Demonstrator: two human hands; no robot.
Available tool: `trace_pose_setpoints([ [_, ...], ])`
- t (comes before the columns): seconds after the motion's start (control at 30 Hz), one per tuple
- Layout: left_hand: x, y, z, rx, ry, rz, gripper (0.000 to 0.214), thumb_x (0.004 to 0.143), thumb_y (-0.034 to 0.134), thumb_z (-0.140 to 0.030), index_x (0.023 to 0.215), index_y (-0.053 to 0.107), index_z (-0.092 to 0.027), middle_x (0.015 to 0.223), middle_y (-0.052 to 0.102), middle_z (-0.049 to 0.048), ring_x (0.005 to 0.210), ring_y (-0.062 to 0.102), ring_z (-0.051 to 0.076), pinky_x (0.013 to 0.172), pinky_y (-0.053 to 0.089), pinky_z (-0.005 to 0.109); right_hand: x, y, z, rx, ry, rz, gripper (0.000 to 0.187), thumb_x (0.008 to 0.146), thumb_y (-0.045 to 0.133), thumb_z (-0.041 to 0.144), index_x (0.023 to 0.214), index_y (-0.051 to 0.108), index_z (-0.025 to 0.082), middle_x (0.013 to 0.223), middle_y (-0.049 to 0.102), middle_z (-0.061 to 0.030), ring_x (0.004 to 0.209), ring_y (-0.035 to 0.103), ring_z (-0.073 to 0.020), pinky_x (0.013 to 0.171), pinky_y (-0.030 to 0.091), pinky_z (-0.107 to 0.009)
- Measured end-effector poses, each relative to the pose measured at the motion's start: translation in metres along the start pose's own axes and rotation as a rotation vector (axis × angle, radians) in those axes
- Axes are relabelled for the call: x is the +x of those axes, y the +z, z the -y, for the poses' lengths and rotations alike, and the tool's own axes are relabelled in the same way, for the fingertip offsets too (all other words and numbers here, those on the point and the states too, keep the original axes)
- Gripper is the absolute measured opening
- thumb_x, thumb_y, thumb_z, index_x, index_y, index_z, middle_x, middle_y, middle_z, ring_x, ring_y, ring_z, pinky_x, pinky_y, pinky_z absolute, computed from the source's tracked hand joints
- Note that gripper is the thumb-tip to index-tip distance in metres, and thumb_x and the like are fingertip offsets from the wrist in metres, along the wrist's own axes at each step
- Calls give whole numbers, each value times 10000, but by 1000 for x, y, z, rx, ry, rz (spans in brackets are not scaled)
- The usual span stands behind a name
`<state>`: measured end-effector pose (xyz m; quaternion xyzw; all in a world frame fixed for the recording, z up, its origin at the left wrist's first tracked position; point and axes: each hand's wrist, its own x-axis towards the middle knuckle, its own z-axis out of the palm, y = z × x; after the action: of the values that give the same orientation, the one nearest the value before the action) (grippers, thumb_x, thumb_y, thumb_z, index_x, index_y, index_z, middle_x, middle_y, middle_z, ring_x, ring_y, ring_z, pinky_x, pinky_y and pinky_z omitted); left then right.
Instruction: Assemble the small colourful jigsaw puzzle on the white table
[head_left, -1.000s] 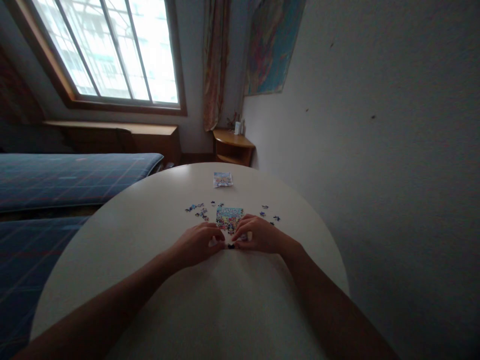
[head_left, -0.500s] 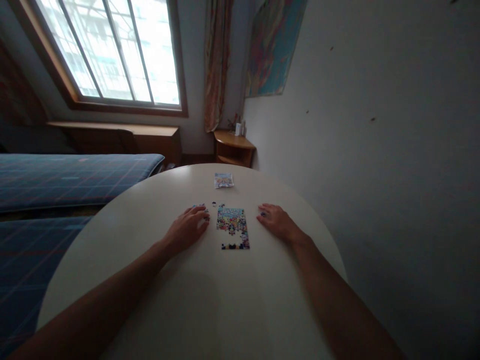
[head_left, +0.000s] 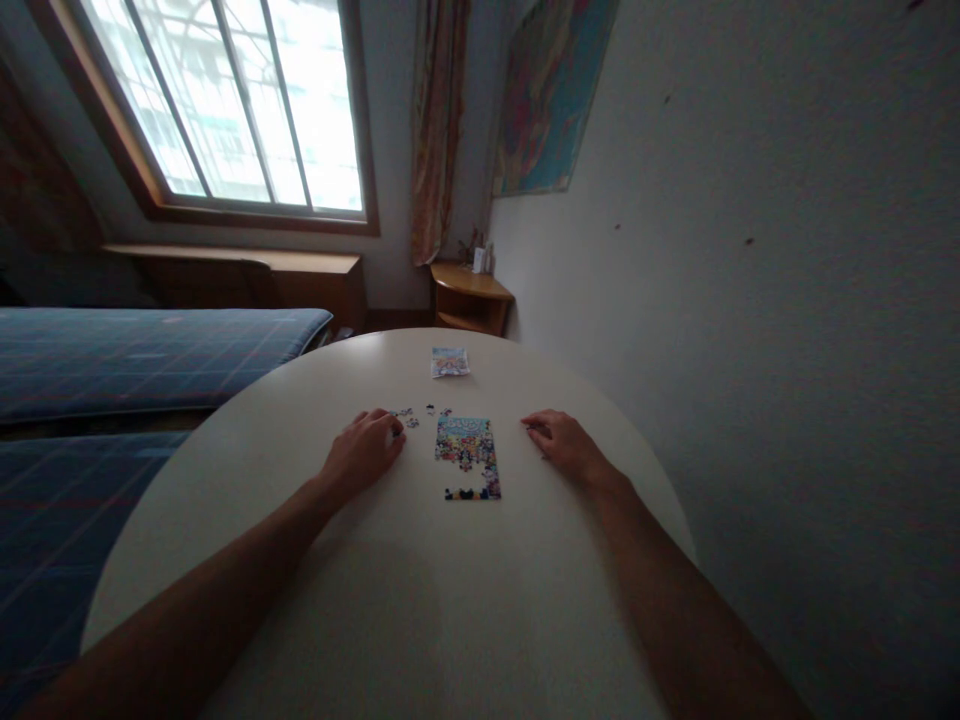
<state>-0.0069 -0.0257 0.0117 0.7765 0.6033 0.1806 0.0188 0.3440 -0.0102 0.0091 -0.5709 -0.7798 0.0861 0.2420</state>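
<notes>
A partly assembled jigsaw puzzle (head_left: 466, 440) lies flat on the white round table (head_left: 420, 590), with a gap at its lower left. To its left, my left hand (head_left: 364, 447) rests with curled fingers, a small dark puzzle piece (head_left: 396, 432) showing at the fingertips. Loose puzzle pieces (head_left: 412, 422) lie just beyond that hand. On the other side, my right hand (head_left: 566, 445) pinches a small dark puzzle piece (head_left: 534, 428) between thumb and fingers. Another small dark bit lies partly under this hand.
A small printed picture packet (head_left: 450, 362) lies near the table's far edge. Behind stand a wooden corner shelf (head_left: 471, 280) and a bed with a blue plaid mattress (head_left: 165, 350). A bare wall (head_left: 787, 350) runs along the right.
My left hand has drawn back to the left, uncovering loose pieces, and its fingers have curled in. My right hand has moved slightly right and its fingers have closed together.
</notes>
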Motion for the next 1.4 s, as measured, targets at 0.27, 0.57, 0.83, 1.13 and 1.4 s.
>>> trace_pose_setpoints([
  [0.27, 4, 1, 13, -25, -1, 87, 211, 917, 517, -316, 1015, 691, -249, 1139, 671, 51, 1044, 620, 236, 875, 485, 334, -1, 0, 1, 123, 86, 2, 265, 855, 608, 135, 1084, 732, 183, 1084, 743, -103, 965, 705, -214, 928, 534, -363],
  [0.57, 5, -1, 13, -83, -25, 93, 210, 892, 564, -304, 1053, 687, -251, 1106, 696, 39, 936, 670, 205, 767, 483, 280, 0, 3, -1, 209, 124, -17, 282, 865, 594, 164, 1113, 727, 196, 988, 761, -72, 807, 714, -172, 827, 553, -304],
  [0.83, 9, -6, 21, -105, -46, 56, 219, 902, 546, -296, 1073, 679, -258, 969, 750, 6, 865, 687, 187, 711, 464, 258, 3, -5, -9, 126, 222, -225, 263, 840, 568, 127, 1027, 746, 179, 1008, 767, -82, 809, 706, -170, 833, 555, -310],
  [1.13, 15, -14, 39, -63, -152, 15, 216, 916, 547, -315, 1091, 671, -283, 1009, 753, -3, 900, 693, 194, 737, 476, 267, 3, -4, -22, 160, 316, -352, 256, 821, 571, 122, 1017, 735, 145, 971, 768, -106, 763, 711, -163, 739, 557, -276],
  [1.4, 15, -23, 45, -50, -264, 9, 247, 920, 524, -308, 1120, 662, -271, 1053, 750, 16, 944, 693, 223, 786, 501, 318, 3, -2, -28, 185, 319, -376, 254, 813, 575, 144, 1010, 734, 151, 944, 767, -102, 744, 710, -158, 736, 560, -279],
])
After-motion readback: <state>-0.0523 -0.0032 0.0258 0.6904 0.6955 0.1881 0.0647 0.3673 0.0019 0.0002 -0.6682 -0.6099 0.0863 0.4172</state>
